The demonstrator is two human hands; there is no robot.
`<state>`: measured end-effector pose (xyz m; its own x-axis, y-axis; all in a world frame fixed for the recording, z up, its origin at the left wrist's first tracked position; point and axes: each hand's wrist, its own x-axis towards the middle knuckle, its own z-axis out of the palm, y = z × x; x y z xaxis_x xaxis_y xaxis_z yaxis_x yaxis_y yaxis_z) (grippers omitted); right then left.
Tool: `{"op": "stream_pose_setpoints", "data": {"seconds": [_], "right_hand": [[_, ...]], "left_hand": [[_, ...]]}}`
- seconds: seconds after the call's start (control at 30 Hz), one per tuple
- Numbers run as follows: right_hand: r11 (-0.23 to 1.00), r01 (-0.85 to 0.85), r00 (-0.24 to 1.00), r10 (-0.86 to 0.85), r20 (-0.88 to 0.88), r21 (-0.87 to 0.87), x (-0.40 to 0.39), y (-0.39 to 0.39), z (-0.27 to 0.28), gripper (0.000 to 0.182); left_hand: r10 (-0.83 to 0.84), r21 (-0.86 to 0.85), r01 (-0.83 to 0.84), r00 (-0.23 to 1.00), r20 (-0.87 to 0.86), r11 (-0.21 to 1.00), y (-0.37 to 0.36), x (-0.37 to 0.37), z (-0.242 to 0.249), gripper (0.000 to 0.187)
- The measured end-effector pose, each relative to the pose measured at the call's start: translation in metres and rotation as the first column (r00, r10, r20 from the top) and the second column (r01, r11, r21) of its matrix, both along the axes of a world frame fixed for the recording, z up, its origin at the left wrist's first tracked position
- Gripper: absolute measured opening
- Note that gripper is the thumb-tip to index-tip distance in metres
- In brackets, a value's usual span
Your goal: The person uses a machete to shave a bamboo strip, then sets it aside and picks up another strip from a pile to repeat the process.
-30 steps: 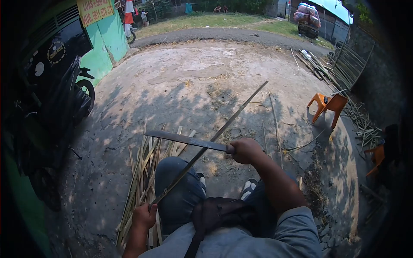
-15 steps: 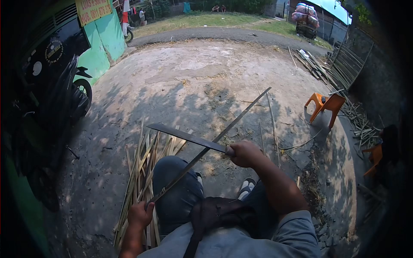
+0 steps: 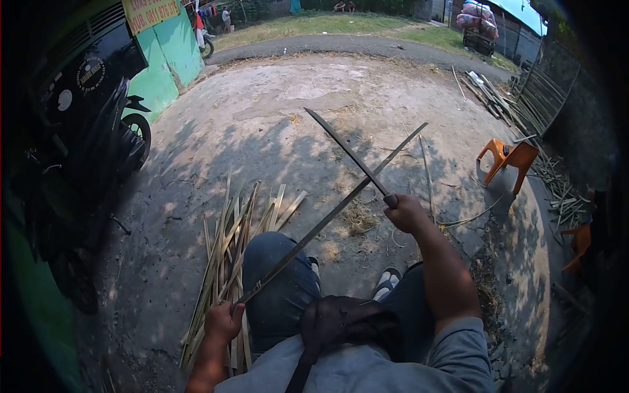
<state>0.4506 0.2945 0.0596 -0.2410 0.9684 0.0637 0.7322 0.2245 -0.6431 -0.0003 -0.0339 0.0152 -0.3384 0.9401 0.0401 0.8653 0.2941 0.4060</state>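
Note:
My left hand (image 3: 223,321) is closed around the near end of a long bamboo strip (image 3: 314,234), which slants up and away to the right over my left knee. In my right hand (image 3: 409,213) is the handle of a machete (image 3: 344,144). Its long dark blade points forward and to the left, crossing the strip beyond the middle. Blade and strip appear to touch there. Beside my left leg lies a loose pile of split bamboo strips (image 3: 226,236) on the ground.
An orange plastic chair (image 3: 517,160) stands to the right, with scattered bamboo pieces (image 3: 557,193) behind it. A dark motorcycle (image 3: 98,157) is at the left by a green wall (image 3: 157,72). A loaded vehicle (image 3: 478,29) is in the far background.
My right hand has moved forward along the bamboo strip. The machete's blade has swung to point more steeply away from me, crossing the strip farther out. My left hand keeps its grip.

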Motion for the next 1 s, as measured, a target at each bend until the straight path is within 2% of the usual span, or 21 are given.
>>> {"op": "stream_pose_setpoints", "data": {"seconds": [0.1, 0.13, 0.2, 0.33, 0.4, 0.47, 0.57, 0.63, 0.7, 0.8, 0.9, 1.0], "right_hand": [[0.983, -0.178, 0.982, 0.180, 0.050, -0.044, -0.015, -0.021, 0.005, 0.022], [0.961, -0.273, 0.953, 0.275, 0.124, -0.036, -0.024, -0.028, 0.004, 0.019], [0.925, -0.381, 0.859, 0.353, 0.369, 0.001, -0.047, -0.042, 0.011, 0.017], [0.918, -0.387, 0.843, 0.314, 0.437, 0.087, -0.052, -0.038, 0.028, 0.014], [0.958, -0.275, 0.932, 0.245, 0.265, 0.080, -0.035, -0.016, 0.009, 0.015], [0.998, -0.062, 0.991, 0.059, 0.122, 0.019, -0.017, 0.003, 0.009, 0.020], [0.990, 0.129, 0.992, -0.130, 0.007, 0.060, 0.011, 0.018, -0.009, 0.022], [0.991, 0.118, 0.993, -0.119, 0.003, 0.068, 0.017, 0.011, -0.005, 0.021], [0.994, 0.092, 0.995, -0.093, 0.020, 0.051, 0.010, -0.005, 0.013, 0.021], [0.998, -0.058, 0.990, 0.061, 0.126, -0.025, -0.008, -0.024, 0.019, 0.019], [0.963, -0.261, 0.886, 0.264, 0.380, -0.061, -0.042, -0.044, 0.029, 0.016], [0.927, -0.374, 0.846, 0.341, 0.411, 0.000, -0.058, -0.050, 0.028, 0.014]], "left_hand": [[-0.017, 0.006, 0.016, 0.999, 0.048, 1.000, 0.000, 0.001, -0.001, 0.070], [-0.021, -0.001, 0.021, 0.998, 0.053, 1.000, 0.000, 0.002, -0.002, 0.070], [-0.032, -0.014, 0.033, 0.997, 0.074, 0.999, 0.002, -0.001, -0.007, 0.071], [-0.046, -0.038, 0.051, 0.990, 0.132, 0.998, 0.001, -0.004, -0.011, 0.072], [-0.045, -0.061, 0.054, 0.989, 0.144, 0.997, 0.002, -0.002, -0.007, 0.074], [-0.035, -0.082, 0.048, 0.989, 0.147, 0.995, 0.001, -0.001, -0.010, 0.076], [-0.038, -0.097, 0.055, 0.985, 0.169, 0.994, 0.003, 0.001, -0.003, 0.079], [-0.055, -0.119, 0.073, 0.987, 0.152, 0.990, 0.004, -0.003, 0.001, 0.077], [-0.083, -0.134, 0.110, 0.978, 0.194, 0.985, 0.005, -0.011, -0.003, 0.076], [-0.100, -0.150, 0.133, 0.973, 0.210, 0.980, 0.006, -0.012, -0.003, 0.076], [-0.089, -0.167, 0.129, 0.970, 0.227, 0.977, 0.006, -0.014, -0.005, 0.074], [-0.073, -0.143, 0.112, 0.964, 0.256, 0.983, 0.005, -0.012, -0.004, 0.072]]}}
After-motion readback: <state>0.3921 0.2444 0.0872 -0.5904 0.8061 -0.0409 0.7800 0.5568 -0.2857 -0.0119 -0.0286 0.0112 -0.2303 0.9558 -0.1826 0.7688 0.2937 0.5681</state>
